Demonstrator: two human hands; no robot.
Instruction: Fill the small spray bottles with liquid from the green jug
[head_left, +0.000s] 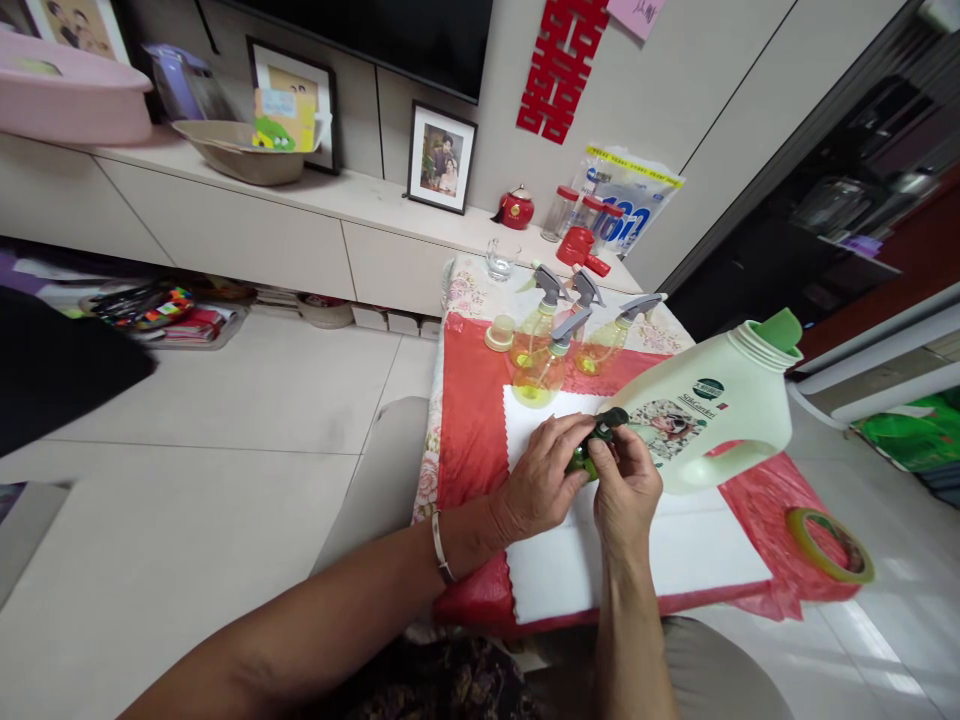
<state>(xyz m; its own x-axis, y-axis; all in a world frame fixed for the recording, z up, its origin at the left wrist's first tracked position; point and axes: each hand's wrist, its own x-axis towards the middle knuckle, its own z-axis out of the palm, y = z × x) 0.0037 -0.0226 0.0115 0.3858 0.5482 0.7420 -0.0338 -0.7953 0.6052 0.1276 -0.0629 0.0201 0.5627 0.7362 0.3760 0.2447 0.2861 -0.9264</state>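
Bottle [579, 462], small and green, gripped by your left hand [541, 478] and right hand [628, 478] above the white sheet [551, 570], looks light, stiff and slippery, best held around its body.

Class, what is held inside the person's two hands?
Between the left hand and right hand, a small green object and a black part show; the fingers cover the rest.

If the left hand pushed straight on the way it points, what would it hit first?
The small green bottle it already touches, then probably the right hand; the large pale jug seems to lie beyond, though depth is unclear.
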